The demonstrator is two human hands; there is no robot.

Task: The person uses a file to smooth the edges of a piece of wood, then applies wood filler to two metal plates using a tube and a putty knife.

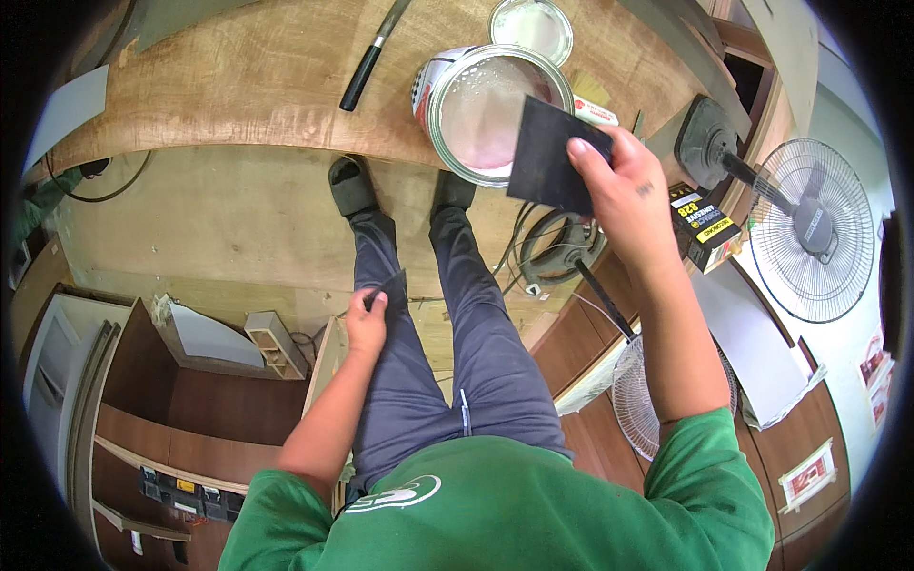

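My right hand [636, 190] is closed on a flat, black, square spreader-like sheet [545, 157], thumb on top. The sheet hangs over the right side of an open metal can [434, 133], which holds a pale pinkish-grey substance and sits at the table's near edge. Lower down, beside my left thigh, my left hand [366, 328] pinches a thin dark piece [393, 285] with a pointed corner. Most of that piece is hidden or seen edge-on, so its kind is unclear. Just behind the can lies a round lid [531, 30] with pale residue.
A black-handled tool [362, 76] lies on the curved wooden table [238, 86]. A white and red tube [595, 111] is right of the can. Farther right are a black and yellow box [703, 228] and a fan [811, 228]. Another fan [636, 395] and cables lie low, near my right leg.
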